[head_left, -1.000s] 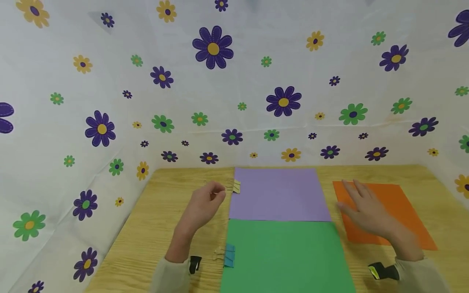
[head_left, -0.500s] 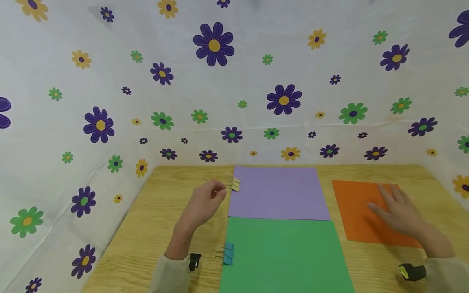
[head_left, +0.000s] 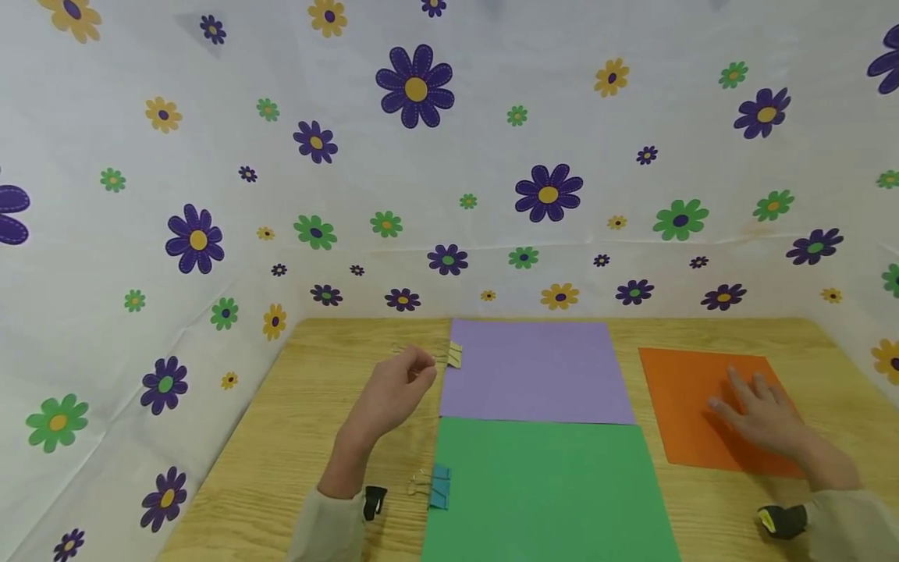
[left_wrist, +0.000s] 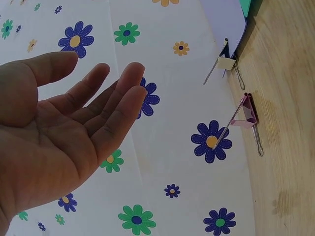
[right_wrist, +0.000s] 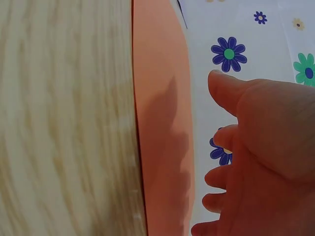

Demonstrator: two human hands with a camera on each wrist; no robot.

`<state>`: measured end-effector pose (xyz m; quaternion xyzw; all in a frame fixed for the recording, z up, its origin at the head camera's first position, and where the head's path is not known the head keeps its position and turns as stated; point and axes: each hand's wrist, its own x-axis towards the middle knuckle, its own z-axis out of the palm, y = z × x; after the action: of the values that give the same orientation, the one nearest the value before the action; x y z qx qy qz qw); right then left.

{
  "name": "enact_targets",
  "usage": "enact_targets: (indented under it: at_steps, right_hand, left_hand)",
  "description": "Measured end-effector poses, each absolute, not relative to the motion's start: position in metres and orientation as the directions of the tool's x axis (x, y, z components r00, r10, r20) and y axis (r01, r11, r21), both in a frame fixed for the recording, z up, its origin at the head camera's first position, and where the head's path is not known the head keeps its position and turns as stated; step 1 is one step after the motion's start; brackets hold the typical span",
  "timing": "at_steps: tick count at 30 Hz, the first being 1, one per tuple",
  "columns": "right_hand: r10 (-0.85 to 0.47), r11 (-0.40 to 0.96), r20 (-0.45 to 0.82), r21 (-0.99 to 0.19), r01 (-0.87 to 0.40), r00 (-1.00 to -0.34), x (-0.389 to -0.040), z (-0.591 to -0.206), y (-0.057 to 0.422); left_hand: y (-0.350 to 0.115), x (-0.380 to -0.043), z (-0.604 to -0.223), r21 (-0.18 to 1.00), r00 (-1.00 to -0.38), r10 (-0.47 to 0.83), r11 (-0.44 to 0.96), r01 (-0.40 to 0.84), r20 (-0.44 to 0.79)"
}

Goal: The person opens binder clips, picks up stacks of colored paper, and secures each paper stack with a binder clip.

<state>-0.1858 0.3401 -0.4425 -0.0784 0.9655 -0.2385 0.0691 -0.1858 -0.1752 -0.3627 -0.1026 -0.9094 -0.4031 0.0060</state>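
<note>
Left hand (head_left: 393, 394) and right hand (head_left: 765, 419) loose, empty, a cream binder clip (head_left: 455, 356) presumably secures purple paper (head_left: 537, 375) at its ten o'clock.

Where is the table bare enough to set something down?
Bare wood lies between the left hand and the flowered cloth to its left; a smaller patch lies between the green sheet and right wrist strap. Crowded: left of the purple sheet, around the yellow clip and pink clip.

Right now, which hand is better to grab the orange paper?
Probably the right hand: it hovers over the orange paper, while the left hand is across the purple sheet.
</note>
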Motion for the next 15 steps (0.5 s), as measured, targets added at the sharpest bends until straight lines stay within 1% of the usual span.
enact_targets:
  at_steps: [9,15]
  right_hand:
    - [-0.155,0.875,-0.186,-0.482,-0.047,-0.97,-0.1882,-0.4488,0.3401]
    - [-0.12,0.901,-0.248,-0.434,0.0,-0.961,-0.1896,-0.4496,0.3408]
  left_hand:
    - [-0.1743,-0.188,-0.3642,0.733,-0.979,0.188,0.655,0.185,0.079]
    - [-0.1745,-0.1864,-0.3634,0.734,-0.978,0.194,0.653,0.186,0.075]
